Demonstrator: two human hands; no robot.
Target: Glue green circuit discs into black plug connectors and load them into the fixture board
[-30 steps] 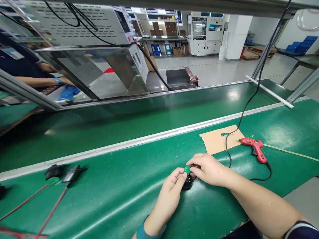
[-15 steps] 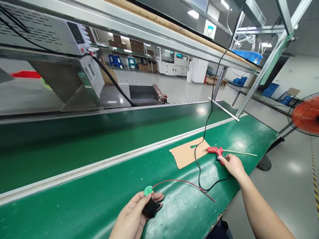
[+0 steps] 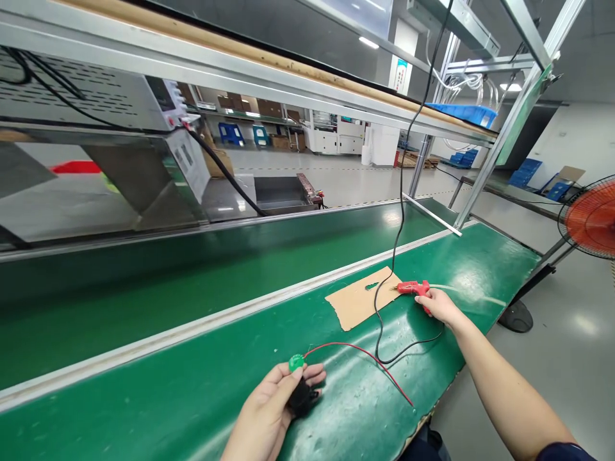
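Note:
Between thumb and fingers, my left hand (image 3: 271, 403) holds a small round green piece (image 3: 296, 363) together with a black part (image 3: 302, 398); their exact kind I cannot make out. A thin red wire (image 3: 358, 346) runs from the green piece and curves right above the green mat. My right hand (image 3: 441, 306) is closed around the handle of a red glue gun (image 3: 414, 289). A pale glue stick (image 3: 473, 295) sticks out of its back. The nozzle points left, over a torn piece of cardboard (image 3: 350, 310) with a hole in it.
A black cord (image 3: 396, 237) hangs from above, crosses the cardboard and loops over the green worktop (image 3: 230, 378). Behind a white strip lies a dark green conveyor belt (image 3: 144, 294). A metal-framed shelf (image 3: 269, 77) spans overhead. An orange fan (image 3: 596, 218) stands at the right.
My right hand's fingers have closed further round the glue gun's handle, and the glue stick has swung slightly. My left hand with the green piece appears a little further right as the view shifts.

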